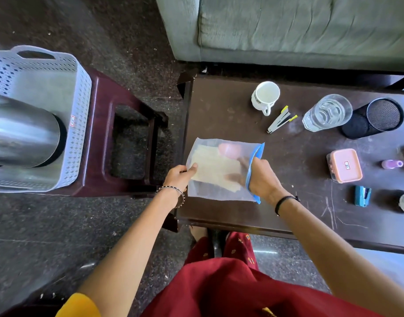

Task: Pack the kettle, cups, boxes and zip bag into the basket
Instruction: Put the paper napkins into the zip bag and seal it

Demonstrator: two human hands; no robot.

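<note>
A clear zip bag (210, 191) with a blue zip edge lies on the dark table (230, 120). Pale paper and a pink item show inside it. My left hand (179, 177) pinches the bag's left edge. My right hand (262, 179) reaches in through the open zip mouth, its fingers hidden behind the plastic. The steel kettle (20, 133) lies on its side in the pale blue basket (82, 92) on a maroon stool (100, 143) at the left. On the table stand a white cup (265, 97), a clear glass (327, 113) and a pink-lidded box (344, 165).
A stapler (280, 120), a black mesh pen holder (375, 118), a small purple bottle (391, 164) and a blue stapler (362, 195) are on the table's right part. A grey-green sofa (299, 26) stands behind the table. Dark floor separates stool and table.
</note>
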